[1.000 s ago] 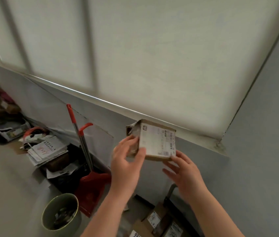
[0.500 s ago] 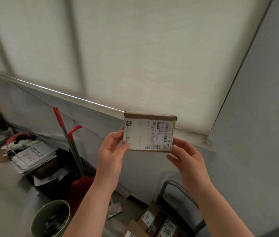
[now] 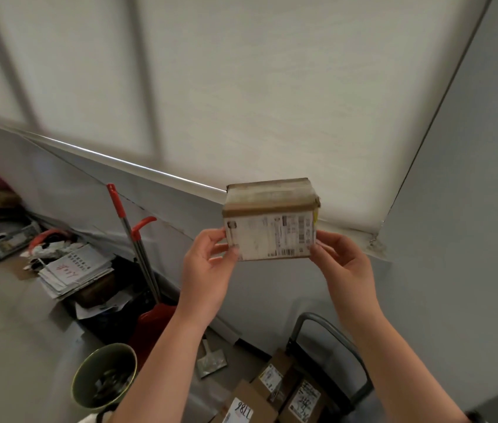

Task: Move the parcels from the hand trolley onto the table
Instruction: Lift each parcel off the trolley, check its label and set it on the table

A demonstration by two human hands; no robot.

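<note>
Step in hand: transfer of one parcel [image 3: 270, 221], lifted and carried clear of the hand trolley [image 3: 334, 328]. The parcel is held up in the air in front of the window blind, label face toward the camera, taped top tilted slightly into view. The left hand [image 3: 209, 270] pinches the lower left edge between thumb and curled fingers; the right hand [image 3: 345, 265] grips the lower right corner in the same way; neither hand is free. The other parcels [image 3: 272, 374] lie on the trolley, low in the view and well below the held one; by this evidence the task is only partly done.

Next move (a judgement, not an observation): carry the parcel to the table and set it down flat; the table is not in view, so a turn toward it is required first; keep both grips until the base rests on the surface.
</note>
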